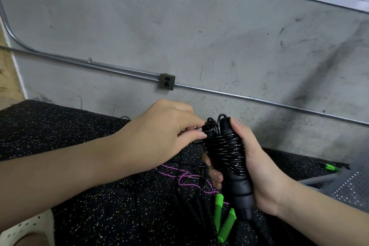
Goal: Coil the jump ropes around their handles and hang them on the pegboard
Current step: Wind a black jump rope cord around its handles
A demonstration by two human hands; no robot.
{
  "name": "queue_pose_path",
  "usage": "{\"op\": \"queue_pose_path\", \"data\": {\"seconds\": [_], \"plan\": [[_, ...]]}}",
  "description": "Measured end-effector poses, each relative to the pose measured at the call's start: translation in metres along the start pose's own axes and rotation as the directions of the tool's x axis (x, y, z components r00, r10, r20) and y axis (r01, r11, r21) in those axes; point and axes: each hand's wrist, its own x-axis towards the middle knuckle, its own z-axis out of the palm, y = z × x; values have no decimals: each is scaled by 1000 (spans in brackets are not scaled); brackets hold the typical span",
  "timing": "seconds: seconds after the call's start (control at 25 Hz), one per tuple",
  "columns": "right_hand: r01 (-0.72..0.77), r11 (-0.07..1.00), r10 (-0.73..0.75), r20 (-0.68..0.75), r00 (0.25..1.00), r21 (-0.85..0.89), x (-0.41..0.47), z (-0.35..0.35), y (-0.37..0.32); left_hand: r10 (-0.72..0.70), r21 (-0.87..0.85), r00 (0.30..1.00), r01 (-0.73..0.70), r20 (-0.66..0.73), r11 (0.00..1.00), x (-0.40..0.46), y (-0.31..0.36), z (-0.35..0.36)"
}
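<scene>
Right grip wraps around the black handles, upright above the speckled mat, with black rope coiled round them. Left grip pinches the rope's loose end by the handle tops. Green handles lie below.

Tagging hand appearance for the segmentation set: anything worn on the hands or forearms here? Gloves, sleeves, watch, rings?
Nothing worn that shows. Left hand and right hand are bare, with no gloves, rings, watch or wristband visible. Both forearms are bare to the frame edge, so no sleeves in view. Nails are short and unpainted where the fingers show.
</scene>
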Motion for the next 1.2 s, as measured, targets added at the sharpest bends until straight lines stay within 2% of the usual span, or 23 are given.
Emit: {"op": "queue_pose_path", "data": {"seconds": [0.16, 0.4, 0.48, 0.6, 0.68, 0.84, 1.2], "plan": [[-9, 999, 8, -14, 1000, -45, -1, 1, 4, -137, -184, 990, 127, -44, 975, -5, 4, 5], [-22, 997, 21, -15, 1000, -68, -3, 0, 4, -284, -349, 945, 215, -161, 912, -13, 12, 20], [-23, 995, 21, -26, 999, -95, -5, -1, 4, -287, -336, 951, 236, -110, 912, -14, 14, 19], [-10, 978, -4, -65, 998, -210, -10, -7, 7, -199, -251, 977, 213, 79, 944, -10, 13, 11], [-2, 972, -14, -67, 998, -235, -11, -9, 8, -145, -210, 979, 173, 141, 962, -9, 11, 7], [-2, 975, -10, -55, 998, -222, -12, -10, 8, -140, -222, 977, 174, 161, 959, -10, 15, 7], [-53, 991, 55, 10, 998, -124, -8, -10, 4, -242, -313, 950, 294, 196, 903, -10, 17, 7]]}}
